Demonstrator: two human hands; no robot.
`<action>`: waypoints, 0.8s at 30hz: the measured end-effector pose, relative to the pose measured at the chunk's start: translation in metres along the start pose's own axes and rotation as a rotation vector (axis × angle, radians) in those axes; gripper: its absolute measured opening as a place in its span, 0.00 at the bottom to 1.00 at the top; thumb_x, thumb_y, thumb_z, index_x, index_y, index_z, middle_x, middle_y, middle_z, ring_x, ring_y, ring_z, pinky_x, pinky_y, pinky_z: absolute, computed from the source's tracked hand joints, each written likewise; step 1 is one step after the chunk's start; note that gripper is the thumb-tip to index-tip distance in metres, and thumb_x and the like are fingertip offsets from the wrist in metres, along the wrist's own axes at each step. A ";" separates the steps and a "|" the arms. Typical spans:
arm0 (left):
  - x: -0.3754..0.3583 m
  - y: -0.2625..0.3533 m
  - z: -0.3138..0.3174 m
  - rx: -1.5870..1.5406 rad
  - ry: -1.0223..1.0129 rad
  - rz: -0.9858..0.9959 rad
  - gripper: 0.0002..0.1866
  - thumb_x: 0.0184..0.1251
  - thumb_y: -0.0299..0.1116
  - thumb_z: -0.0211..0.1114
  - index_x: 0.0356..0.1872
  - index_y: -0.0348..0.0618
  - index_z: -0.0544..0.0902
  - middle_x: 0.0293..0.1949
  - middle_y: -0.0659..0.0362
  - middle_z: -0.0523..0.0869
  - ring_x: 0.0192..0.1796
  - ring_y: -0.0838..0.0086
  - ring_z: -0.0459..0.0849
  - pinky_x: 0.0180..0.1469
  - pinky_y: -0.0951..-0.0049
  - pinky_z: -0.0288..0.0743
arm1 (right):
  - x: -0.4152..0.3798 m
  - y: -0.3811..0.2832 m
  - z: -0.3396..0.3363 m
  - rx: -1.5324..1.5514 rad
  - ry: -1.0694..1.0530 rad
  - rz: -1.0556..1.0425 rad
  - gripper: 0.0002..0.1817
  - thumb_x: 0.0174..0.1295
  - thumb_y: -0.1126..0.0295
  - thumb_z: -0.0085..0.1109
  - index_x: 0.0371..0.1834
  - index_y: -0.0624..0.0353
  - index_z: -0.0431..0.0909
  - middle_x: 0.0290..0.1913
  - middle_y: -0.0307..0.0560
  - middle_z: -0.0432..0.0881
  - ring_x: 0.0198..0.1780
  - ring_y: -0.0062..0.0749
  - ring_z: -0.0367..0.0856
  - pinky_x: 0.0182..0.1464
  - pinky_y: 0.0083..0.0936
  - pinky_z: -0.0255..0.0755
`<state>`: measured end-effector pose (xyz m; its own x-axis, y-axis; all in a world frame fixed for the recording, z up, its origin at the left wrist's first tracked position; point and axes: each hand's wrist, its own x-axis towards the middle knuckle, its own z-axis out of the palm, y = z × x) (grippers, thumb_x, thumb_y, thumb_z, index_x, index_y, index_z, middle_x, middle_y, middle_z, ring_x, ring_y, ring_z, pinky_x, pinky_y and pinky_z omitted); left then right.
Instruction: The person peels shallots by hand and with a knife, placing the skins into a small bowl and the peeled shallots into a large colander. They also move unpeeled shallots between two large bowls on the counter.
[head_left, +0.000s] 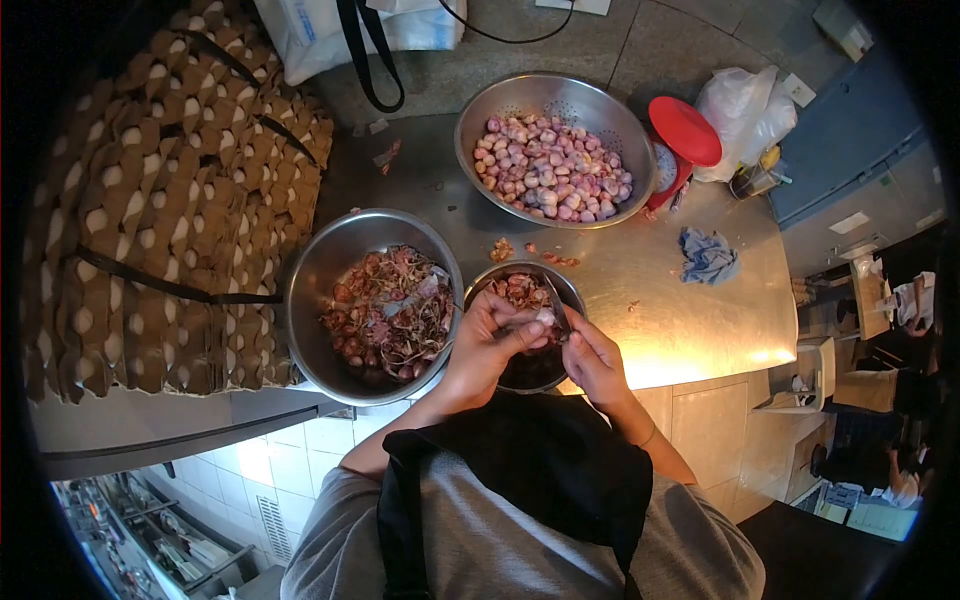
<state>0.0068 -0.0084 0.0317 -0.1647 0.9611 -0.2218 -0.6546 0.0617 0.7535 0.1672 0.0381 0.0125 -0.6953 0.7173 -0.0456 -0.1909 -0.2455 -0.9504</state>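
Observation:
Over a small metal bowl (515, 378) holding reddish-brown skins, my left hand (490, 345) pinches a small pale bulb (546, 316). My right hand (594, 362) is closed around a knife (555, 303), its blade beside the bulb. To the left, a larger metal bowl (305, 310) holds unpeeled shallots (350, 345) mixed with dry roots and skins. Behind the small bowl, a metal colander (625, 125) is filled with peeled pinkish shallots (550, 165).
Tied stacks of egg trays (180, 210) stand at the left. On the metal table (690, 330) are a blue cloth (708, 256), a red scale (685, 132) and loose skins. A plastic bag (740, 115) lies behind the scale. People (905, 480) are at far right.

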 end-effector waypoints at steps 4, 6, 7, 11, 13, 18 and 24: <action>-0.001 -0.002 -0.002 0.068 -0.050 0.015 0.14 0.59 0.19 0.57 0.41 0.42 0.63 0.38 0.54 0.80 0.42 0.71 0.80 0.45 0.73 0.77 | 0.001 -0.007 -0.001 -0.004 -0.022 0.046 0.24 0.67 0.65 0.40 0.65 0.61 0.56 0.24 0.29 0.64 0.20 0.09 0.54 0.22 0.08 0.48; -0.003 0.003 0.003 0.045 -0.044 0.006 0.14 0.59 0.19 0.56 0.43 0.41 0.63 0.37 0.55 0.79 0.43 0.71 0.80 0.45 0.73 0.76 | 0.006 -0.011 0.002 -0.057 0.066 0.043 0.24 0.67 0.66 0.40 0.65 0.60 0.55 0.27 0.30 0.66 0.21 0.10 0.54 0.23 0.08 0.50; -0.004 0.003 0.004 0.063 -0.045 0.039 0.14 0.59 0.19 0.56 0.43 0.40 0.64 0.37 0.55 0.79 0.43 0.72 0.80 0.45 0.73 0.76 | 0.007 -0.013 0.004 -0.083 0.107 0.043 0.24 0.67 0.66 0.41 0.65 0.60 0.55 0.28 0.30 0.67 0.22 0.10 0.54 0.23 0.07 0.50; -0.003 0.006 -0.001 0.280 -0.031 0.108 0.11 0.58 0.19 0.58 0.42 0.38 0.69 0.37 0.57 0.79 0.42 0.74 0.79 0.46 0.74 0.75 | 0.000 -0.018 0.003 -0.131 0.070 0.078 0.24 0.67 0.68 0.41 0.65 0.59 0.55 0.39 0.35 0.71 0.25 0.11 0.57 0.27 0.08 0.54; -0.002 0.006 -0.001 0.320 -0.020 0.106 0.10 0.57 0.20 0.60 0.41 0.37 0.73 0.37 0.59 0.79 0.40 0.77 0.78 0.45 0.77 0.74 | -0.003 -0.013 -0.004 -0.177 -0.038 0.146 0.23 0.66 0.68 0.41 0.65 0.58 0.56 0.45 0.38 0.72 0.28 0.12 0.61 0.31 0.09 0.59; -0.002 0.004 -0.004 0.248 0.029 0.144 0.09 0.55 0.20 0.62 0.38 0.36 0.77 0.35 0.61 0.80 0.38 0.81 0.78 0.43 0.81 0.73 | -0.004 -0.015 0.007 -0.527 -0.003 -0.032 0.23 0.65 0.67 0.43 0.63 0.60 0.58 0.56 0.53 0.71 0.55 0.36 0.70 0.53 0.23 0.63; -0.002 0.001 -0.007 0.294 0.010 0.156 0.10 0.53 0.20 0.64 0.38 0.36 0.77 0.34 0.61 0.81 0.37 0.81 0.78 0.43 0.81 0.73 | -0.001 -0.017 0.009 -0.648 0.007 -0.167 0.23 0.65 0.67 0.43 0.63 0.61 0.59 0.53 0.56 0.73 0.55 0.40 0.72 0.53 0.24 0.64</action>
<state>0.0011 -0.0120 0.0279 -0.2544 0.9625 -0.0945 -0.3798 -0.0096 0.9250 0.1648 0.0361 0.0314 -0.6876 0.7164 0.1183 0.1610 0.3094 -0.9372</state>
